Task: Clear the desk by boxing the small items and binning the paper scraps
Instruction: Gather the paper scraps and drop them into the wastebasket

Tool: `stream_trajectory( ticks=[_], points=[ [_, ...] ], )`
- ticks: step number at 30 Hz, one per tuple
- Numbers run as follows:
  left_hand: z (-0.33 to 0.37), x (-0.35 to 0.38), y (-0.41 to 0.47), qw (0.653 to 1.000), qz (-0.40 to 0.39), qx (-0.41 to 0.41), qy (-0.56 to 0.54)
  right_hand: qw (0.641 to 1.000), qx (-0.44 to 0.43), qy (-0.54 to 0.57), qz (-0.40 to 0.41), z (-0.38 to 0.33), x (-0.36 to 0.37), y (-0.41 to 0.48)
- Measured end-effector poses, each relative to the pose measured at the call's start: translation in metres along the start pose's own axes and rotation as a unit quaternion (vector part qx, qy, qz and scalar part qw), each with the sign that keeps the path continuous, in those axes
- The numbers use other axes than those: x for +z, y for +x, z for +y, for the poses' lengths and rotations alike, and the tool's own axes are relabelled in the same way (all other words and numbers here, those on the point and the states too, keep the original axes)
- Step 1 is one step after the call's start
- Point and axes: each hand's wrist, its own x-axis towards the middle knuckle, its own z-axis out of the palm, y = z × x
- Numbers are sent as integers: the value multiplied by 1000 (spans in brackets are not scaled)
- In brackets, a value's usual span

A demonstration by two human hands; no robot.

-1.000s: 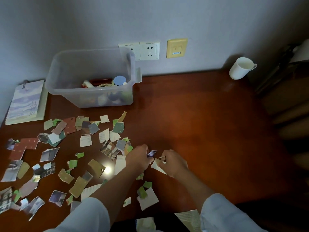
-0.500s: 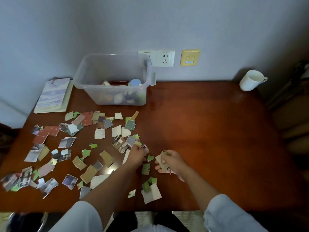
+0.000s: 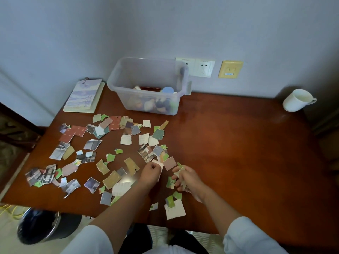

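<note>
A person's two hands met near the near edge of a red-brown desk (image 3: 229,143). The left hand (image 3: 151,174) was curled, its fingertips pinching a pale scrap (image 3: 159,165). Just to its right, the right hand (image 3: 189,178) was closed round a small bunch (image 3: 178,172) of torn paper; how many pieces it held could not be made out.

Dozens of scraps (image 3: 126,139) lay spread over the left half of the desk, many overlapping. At the far edge, against the wall, stood a clear box (image 3: 146,77) holding small items (image 3: 157,104), blurred behind its cloudy side. A notebook (image 3: 83,96) lay to its left, and a white mug (image 3: 297,99) stood at far right. A dark bin (image 3: 42,226) stood on the floor at near left, its top partly hidden by the desk edge.
</note>
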Motion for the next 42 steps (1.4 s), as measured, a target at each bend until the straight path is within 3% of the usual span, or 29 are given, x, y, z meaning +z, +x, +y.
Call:
stream_trajectory(
  ticks=[6,9,11,14,19,24,35,42],
  points=[
    [-9,-2,4,998,19,17,56,997,-11,-67,24,5,5,13],
    [-10,-5,8,993,24,17,114,990,-39,-116,73,7,8,17],
    [-12,-7,12,985,30,21,166,963,-76,-234,114,9,7,20],
    [-15,-10,17,972,37,26,229,910,-112,-385,108,13,7,21],
    [-19,-12,23,943,65,25,325,860,-129,-482,107,17,15,19],
    [-25,-12,25,929,77,43,360,827,-139,-532,121,22,16,19],
    [-26,-17,31,924,65,67,371,820,-129,-540,138,17,18,19],
    [-28,-14,28,959,-2,80,272,820,-116,-548,119,10,18,19]
  ],
)
